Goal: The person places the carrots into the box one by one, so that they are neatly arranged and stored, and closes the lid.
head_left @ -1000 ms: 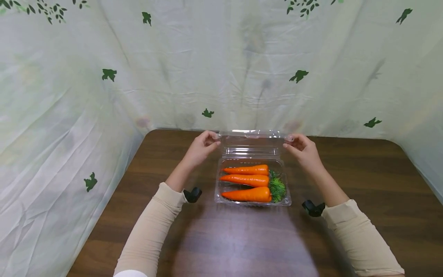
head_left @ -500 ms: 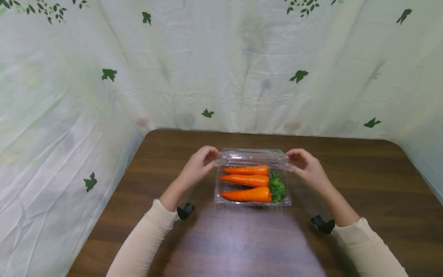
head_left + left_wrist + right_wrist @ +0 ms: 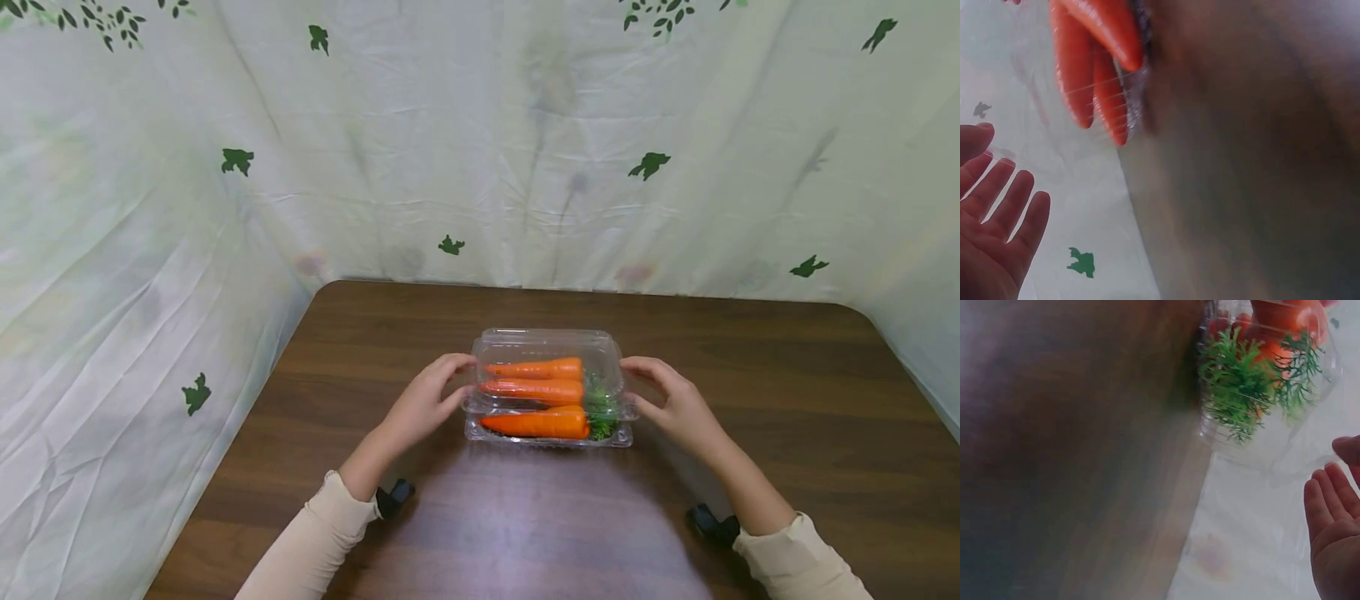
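Observation:
A clear plastic clamshell box (image 3: 480, 435) sits on the table with three orange carrots (image 3: 534, 423) lying side by side in it. Their green tops (image 3: 1235, 381) fill its right end. The hinged lid (image 3: 543, 337) slants over the box, its front edge raised above the base. My left hand (image 3: 422, 407) pinches the lid's left front corner between thumb and fingers. At the right front corner, my right hand (image 3: 681, 410) pinches the lid likewise. Both wrist views show the other fingers of the left hand (image 3: 994, 228) and right hand (image 3: 1335, 534) extended.
The dark wooden table (image 3: 525, 533) extends around the box on all sides. Behind it hangs a pale curtain (image 3: 480, 150) with green bird and leaf prints. A black wrist camera (image 3: 395, 497) is strapped to the left wrist, another camera (image 3: 711, 525) to the right.
The lid has swung from standing up at the back down over the carrots. Both hands have come toward me and lower with its front corners. The box base and carrots have stayed put.

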### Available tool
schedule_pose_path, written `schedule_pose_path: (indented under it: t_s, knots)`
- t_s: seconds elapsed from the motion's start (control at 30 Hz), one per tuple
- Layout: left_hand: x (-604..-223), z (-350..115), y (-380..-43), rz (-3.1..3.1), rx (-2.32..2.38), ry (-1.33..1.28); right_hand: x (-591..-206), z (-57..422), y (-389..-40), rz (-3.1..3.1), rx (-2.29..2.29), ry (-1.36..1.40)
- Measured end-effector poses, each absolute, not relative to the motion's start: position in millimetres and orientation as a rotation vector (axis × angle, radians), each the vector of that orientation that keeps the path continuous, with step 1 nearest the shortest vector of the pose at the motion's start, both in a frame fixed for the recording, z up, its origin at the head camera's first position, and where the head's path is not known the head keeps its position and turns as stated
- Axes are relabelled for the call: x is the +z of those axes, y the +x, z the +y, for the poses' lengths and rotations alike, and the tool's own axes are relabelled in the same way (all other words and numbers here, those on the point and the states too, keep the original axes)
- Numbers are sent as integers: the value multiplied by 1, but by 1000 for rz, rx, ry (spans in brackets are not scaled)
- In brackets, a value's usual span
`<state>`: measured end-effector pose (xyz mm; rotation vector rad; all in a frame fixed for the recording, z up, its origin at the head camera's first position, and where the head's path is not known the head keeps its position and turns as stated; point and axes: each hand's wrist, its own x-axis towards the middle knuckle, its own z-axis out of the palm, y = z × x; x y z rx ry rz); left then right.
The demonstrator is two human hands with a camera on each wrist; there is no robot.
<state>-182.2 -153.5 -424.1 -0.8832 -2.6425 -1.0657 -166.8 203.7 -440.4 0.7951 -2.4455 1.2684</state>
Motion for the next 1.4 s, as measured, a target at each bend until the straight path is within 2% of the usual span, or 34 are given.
schedule_pose_path:
  t_s: [0.17, 0.43, 0.63, 0.83, 1.07, 1.23, 1.4]
  knots:
    - [-432, -155, -171, -2653, -978, -880, -448, 206, -161, -2424, 1222, 850]
    - [-447, -155, -159, -2607, -1004, -919, -446, 200, -147, -2424, 1193, 779]
    - [-453, -153, -151, -2597, -1170, -849, -426, 187, -131, -2421, 1293, 743]
    - [-451, -146, -145, -2564, -1464, -742, -441, 190, -130, -2389, 1485, 708]
    - [-426, -133, -126, -2569, -1750, -499, -462, 194, -129, -2438, 1692, 499]
    - [-423, -130, -122, -2622, -1870, -341, -462, 193, -125, -2500, 1944, 243]
    - [-426, -131, -122, -2609, -2079, -235, -461, 193, -125, -2506, 2207, 121]
